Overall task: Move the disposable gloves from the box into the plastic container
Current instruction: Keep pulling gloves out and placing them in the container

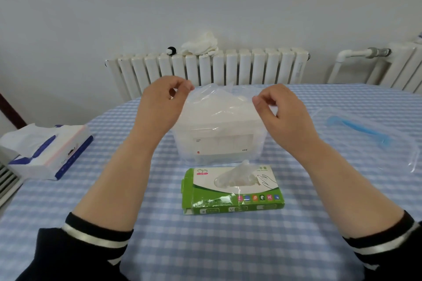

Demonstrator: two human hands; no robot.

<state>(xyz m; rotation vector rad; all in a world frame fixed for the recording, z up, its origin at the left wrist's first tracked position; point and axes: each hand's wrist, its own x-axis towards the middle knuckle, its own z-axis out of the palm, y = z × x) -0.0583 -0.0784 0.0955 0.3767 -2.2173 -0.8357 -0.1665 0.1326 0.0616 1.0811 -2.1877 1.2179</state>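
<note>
Both hands hold one clear disposable glove (219,100) stretched between them: the left hand (163,100) pinches its edge with narrow fingers (186,86), and the right hand (283,107) pinches the opposite edge. Directly below the fingers sits the plastic container (218,141); nearer the person than that lies the green glove box (233,189) on the counter (159,246), more gloves poking out. The thin film could likely cling to the fingers, or drift outside the rim on release.
</note>
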